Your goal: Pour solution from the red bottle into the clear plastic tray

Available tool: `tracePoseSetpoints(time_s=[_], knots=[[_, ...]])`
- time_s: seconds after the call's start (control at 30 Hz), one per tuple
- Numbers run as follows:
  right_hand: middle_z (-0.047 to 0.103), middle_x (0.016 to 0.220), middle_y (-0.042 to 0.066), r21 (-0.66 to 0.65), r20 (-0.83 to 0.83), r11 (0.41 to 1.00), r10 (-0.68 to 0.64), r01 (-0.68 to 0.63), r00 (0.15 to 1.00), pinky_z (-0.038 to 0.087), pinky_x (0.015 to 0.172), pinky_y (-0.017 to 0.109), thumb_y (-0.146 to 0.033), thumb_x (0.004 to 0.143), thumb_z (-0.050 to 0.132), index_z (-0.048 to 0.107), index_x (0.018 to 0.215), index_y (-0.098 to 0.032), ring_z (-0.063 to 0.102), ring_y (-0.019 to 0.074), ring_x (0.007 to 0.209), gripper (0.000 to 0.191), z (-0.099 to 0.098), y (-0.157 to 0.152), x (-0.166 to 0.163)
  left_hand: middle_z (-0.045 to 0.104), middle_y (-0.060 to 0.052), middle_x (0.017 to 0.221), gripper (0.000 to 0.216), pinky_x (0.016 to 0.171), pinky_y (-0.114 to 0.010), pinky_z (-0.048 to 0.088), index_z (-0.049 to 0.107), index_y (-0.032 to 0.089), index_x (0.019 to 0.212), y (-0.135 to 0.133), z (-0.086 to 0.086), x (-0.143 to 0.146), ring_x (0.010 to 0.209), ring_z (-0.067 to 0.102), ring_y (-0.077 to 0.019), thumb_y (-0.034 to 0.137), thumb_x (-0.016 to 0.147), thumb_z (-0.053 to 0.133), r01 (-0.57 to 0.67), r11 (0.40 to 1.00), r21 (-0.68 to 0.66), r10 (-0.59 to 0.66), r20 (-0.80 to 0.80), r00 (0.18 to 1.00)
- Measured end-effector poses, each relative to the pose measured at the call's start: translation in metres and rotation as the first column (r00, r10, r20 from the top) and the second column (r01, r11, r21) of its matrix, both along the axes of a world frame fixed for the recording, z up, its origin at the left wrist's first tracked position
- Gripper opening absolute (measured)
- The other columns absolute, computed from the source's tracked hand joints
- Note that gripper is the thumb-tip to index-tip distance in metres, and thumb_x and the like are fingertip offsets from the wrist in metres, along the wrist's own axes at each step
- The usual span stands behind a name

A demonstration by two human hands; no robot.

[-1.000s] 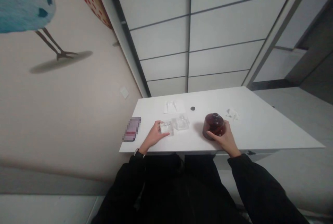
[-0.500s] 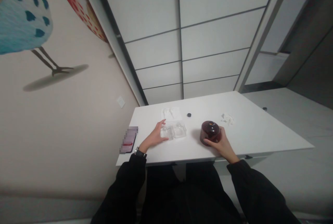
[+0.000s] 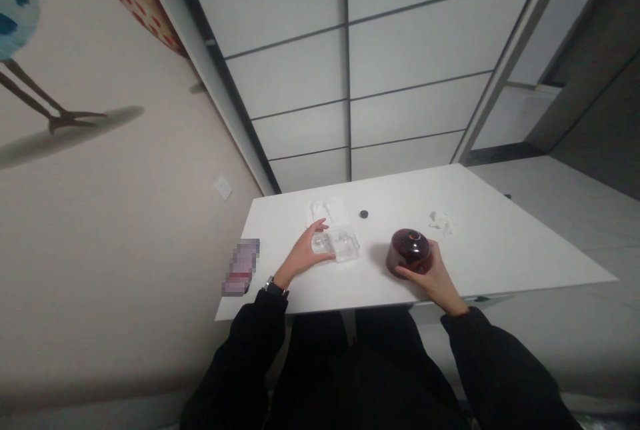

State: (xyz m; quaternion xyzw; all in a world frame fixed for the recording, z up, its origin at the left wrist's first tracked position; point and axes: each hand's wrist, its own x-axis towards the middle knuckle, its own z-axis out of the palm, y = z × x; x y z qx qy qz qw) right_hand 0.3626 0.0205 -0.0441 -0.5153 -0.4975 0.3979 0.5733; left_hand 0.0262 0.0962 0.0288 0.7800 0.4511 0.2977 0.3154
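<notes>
Our left hand (image 3: 305, 255) cups the left end of the clear plastic case (image 3: 341, 245), mid-table & a bit left. Thumb runs along its near edge, fingers spread loosely over the far-left corner, so it's a light hold, not a hard pinch. Our right hand (image 3: 434, 277) wraps the near-right side of the dark red jar (image 3: 409, 251), fingers curled round its wall. The jar stands upright on the white table (image 3: 500, 243), right of the case w/ a gap between.

Just far of the case lies a white packet (image 3: 327, 209); touching or not, can't tell. A small black cap (image 3: 364, 214) sits farther back, between case & jar. There's a crumpled tissue (image 3: 442, 221) far-right of the jar and a blurred phone-like thing (image 3: 241, 266) at the left edge.

To handle this well, imo: press the case flat so it can't skate on the smooth top, and grip the jar low on its wall, as it's wide & glossy. Mind the near edge too, since the jar sits fairly near it.
</notes>
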Motion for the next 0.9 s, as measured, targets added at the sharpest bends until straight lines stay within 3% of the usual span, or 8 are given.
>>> tracePoseSetpoints(time_s=[0.17, 0.33, 0.5, 0.73, 0.9], knots=[[0.068, 0.120, 0.007, -0.014, 0.003, 1.000, 0.007, -0.007, 1.000, 0.065, 0.087, 0.049, -0.043, 0.063, 0.097, 0.051, 0.126, -0.028, 0.072, 0.0272, 0.094, 0.080, -0.001, -0.001, 0.002, 0.065, -0.009, 0.141, 0.100, 0.121, -0.051, 0.037, 0.039, 0.030, 0.157, 0.000, -0.001, 0.010, 0.135, 0.058, -0.0319, 0.032, 0.073, 0.094, -0.029, 0.999, 0.014, 0.029, 0.010, 1.000], [0.065, 0.127, 0.009, -0.020, 0.015, 1.000, 0.009, -0.009, 1.000, 0.060, 0.101, 0.057, -0.042, 0.060, 0.099, 0.050, 0.128, -0.027, 0.070, 0.0316, 0.112, 0.086, -0.005, 0.002, 0.006, 0.070, -0.007, 0.135, 0.096, 0.121, -0.053, 0.035, 0.039, 0.030, 0.157, 0.002, 0.001, 0.020, 0.134, 0.058, -0.0318, 0.030, 0.076, 0.092, -0.024, 1.000, 0.013, 0.024, -0.001, 1.000], [0.062, 0.130, 0.010, -0.011, 0.045, 1.000, -0.011, 0.011, 0.999, 0.059, 0.103, 0.059, -0.041, 0.061, 0.100, 0.052, 0.130, -0.026, 0.066, 0.0344, 0.121, 0.086, -0.009, 0.000, 0.007, 0.070, -0.007, 0.135, 0.097, 0.121, -0.051, 0.038, 0.039, 0.029, 0.157, 0.001, 0.001, 0.022, 0.132, 0.060, -0.0305, 0.029, 0.074, 0.091, -0.005, 1.000, -0.014, 0.005, -0.004, 1.000], [0.060, 0.131, 0.012, -0.054, 0.044, 0.996, -0.074, 0.076, 0.996, 0.062, 0.096, 0.059, -0.046, 0.060, 0.099, 0.052, 0.130, -0.026, 0.065, 0.0363, 0.121, 0.087, -0.008, -0.006, 0.002, 0.067, -0.009, 0.139, 0.095, 0.120, -0.055, 0.040, 0.043, 0.028, 0.154, -0.034, -0.002, 0.016, 0.133, 0.059, -0.0326, 0.024, 0.072, 0.092, -0.043, 0.998, -0.038, 0.043, 0.001, 0.999], [0.055, 0.135, 0.011, -0.052, 0.012, 0.993, -0.104, 0.104, 0.995, 0.064, 0.093, 0.056, -0.049, 0.062, 0.097, 0.052, 0.132, -0.027, 0.062, 0.0364, 0.125, 0.086, -0.001, -0.010, -0.006, 0.060, -0.010, 0.151, 0.075, 0.121, -0.056, 0.041, 0.056, 0.028, 0.140, -0.048, 0.002, 0.015, 0.139, 0.055, -0.0339, 0.022, 0.073, 0.089, -0.042, 0.998, -0.051, 0.040, -0.029, 0.999]])
